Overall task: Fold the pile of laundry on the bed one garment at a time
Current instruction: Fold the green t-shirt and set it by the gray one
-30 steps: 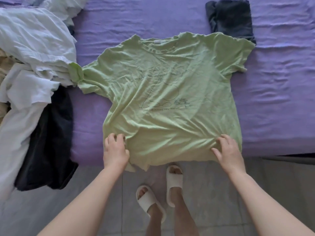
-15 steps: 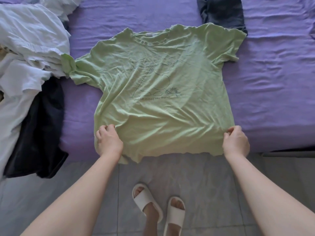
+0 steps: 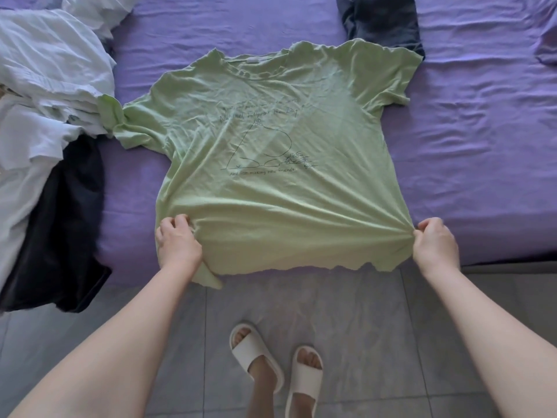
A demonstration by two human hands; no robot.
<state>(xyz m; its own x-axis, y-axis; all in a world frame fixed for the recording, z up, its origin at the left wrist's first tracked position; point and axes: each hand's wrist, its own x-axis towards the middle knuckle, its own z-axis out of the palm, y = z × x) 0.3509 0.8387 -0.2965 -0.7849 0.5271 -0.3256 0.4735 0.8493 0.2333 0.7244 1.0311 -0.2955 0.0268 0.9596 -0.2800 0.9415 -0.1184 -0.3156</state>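
Head view looks down on the green T-shirt [image 3: 271, 164], spread print-up on the purple bed [image 3: 482, 146] with its hem hanging just over the bed's near edge. My left hand [image 3: 177, 242] has its fingers curled into the cloth at the shirt's lower left corner, and my right hand [image 3: 435, 247] pinches the lower right corner, where tight creases fan out across the fabric from my grip. Both hands are grasping the shirt; neither is free.

Left of the shirt lies the unfolded pile [image 3: 45, 101], pale garments heaped over a black one [image 3: 57, 236], and the shirt's left sleeve [image 3: 117, 122] is bunched up against that pile. Beyond the shirt's right shoulder sits a dark folded garment [image 3: 382, 19], partly under the sleeve edge.

I judge this to be the smoothing step before the first fold. To do it well I should pull both corners evenly toward me and apart, so the wrinkles across the belly and print flatten without dragging the collar crooked. The left sleeve needs freeing from the pile and laying flat, or the fold will trap a lump. I should also ease my right pinch, since it is gathering cloth into a fan instead of stretching it square.
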